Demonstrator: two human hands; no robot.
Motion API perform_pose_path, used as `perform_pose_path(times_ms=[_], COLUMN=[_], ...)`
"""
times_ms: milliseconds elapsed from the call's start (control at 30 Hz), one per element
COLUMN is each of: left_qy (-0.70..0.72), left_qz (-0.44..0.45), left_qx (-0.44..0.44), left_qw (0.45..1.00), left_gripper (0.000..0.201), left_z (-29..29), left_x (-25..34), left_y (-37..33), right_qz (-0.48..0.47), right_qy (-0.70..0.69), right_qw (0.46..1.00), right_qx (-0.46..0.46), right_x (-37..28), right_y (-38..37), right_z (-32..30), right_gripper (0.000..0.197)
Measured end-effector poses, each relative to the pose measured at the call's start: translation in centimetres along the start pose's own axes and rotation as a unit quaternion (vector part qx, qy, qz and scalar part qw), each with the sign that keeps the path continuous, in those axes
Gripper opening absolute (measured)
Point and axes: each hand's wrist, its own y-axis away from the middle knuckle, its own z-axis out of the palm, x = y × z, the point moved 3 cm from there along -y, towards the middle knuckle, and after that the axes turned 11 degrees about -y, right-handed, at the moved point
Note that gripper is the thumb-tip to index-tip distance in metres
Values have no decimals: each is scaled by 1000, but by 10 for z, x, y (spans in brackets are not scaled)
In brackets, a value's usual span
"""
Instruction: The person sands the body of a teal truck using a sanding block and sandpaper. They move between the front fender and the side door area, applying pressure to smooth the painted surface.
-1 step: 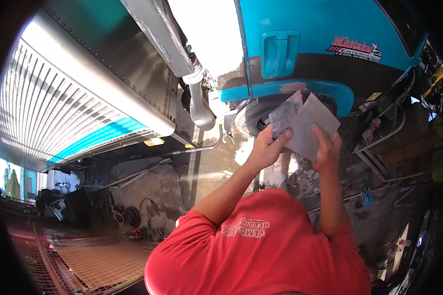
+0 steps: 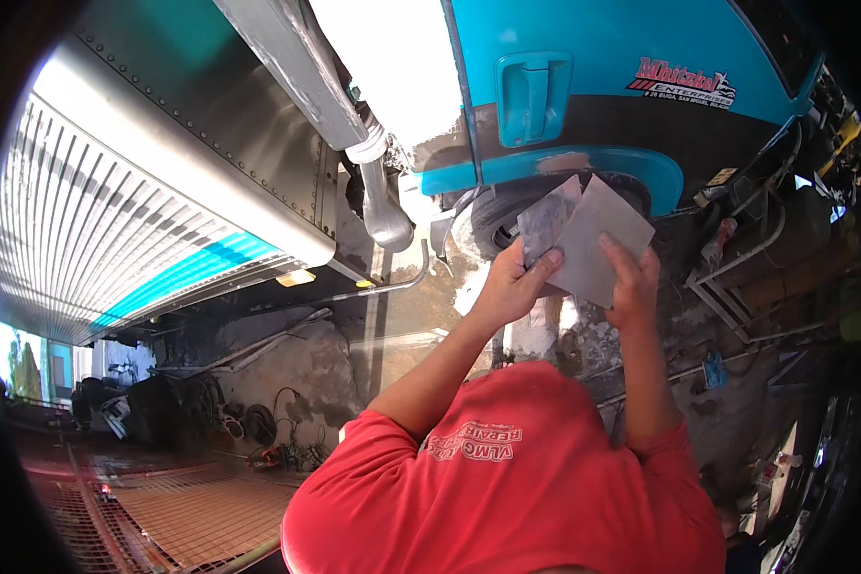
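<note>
Two thin grey sheets that look like sandpaper are held up in front of me, overlapping at their lower part. The left sheet is mottled and darker; the right sheet is plain, paler and larger in view. My left hand is closed on the lower left of the sheets, its thumb on top where they meet. Along the right edge of the pale sheet, my right hand is closed, with fingers lying on its face. Behind the sheets, partly hidden, are a dark wheel and a blue wheel arch.
A blue and black vehicle door with a recessed handle rises ahead. At left stands a riveted metal body with a ribbed side. An orange mesh panel lies lower left; a metal frame stands at right.
The gap between the upper corners of the two sheets has narrowed slightly. Both hands keep their hold, and the whole view has shifted a little.
</note>
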Motion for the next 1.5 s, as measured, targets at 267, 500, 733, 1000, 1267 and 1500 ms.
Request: perform_pose_path(times_ms=[267,500,733,1000,1267,1500], left_qy=[-142,-50,-629,-353,-286,-234], left_qz=[-86,-147,254,-63,79,213], left_qx=[-184,-69,144,155,-24,2], left_qw=[969,985,721,921,955,949], left_gripper=[48,52,60,38,38,44], left_z=[16,68,46,-87,-166,-168], left_x=[-8,-36,-52,-137,-80,-20], left_y=[17,46,71,43,30,-1], right_qz=[142,205,342,237,103,-35], right_qy=[76,-43,71,55,44,-6], right_qw=[980,976,917,970,986,997], right_qx=[-117,-56,-195,-25,128,-70], right_x=[-9,-13,20,42,118,141], right_y=[-2,-24,-29,-7,-10,-43], right_z=[-35,-86,-114,-118,9,141], right_gripper=[30,31,36,38,34,75])
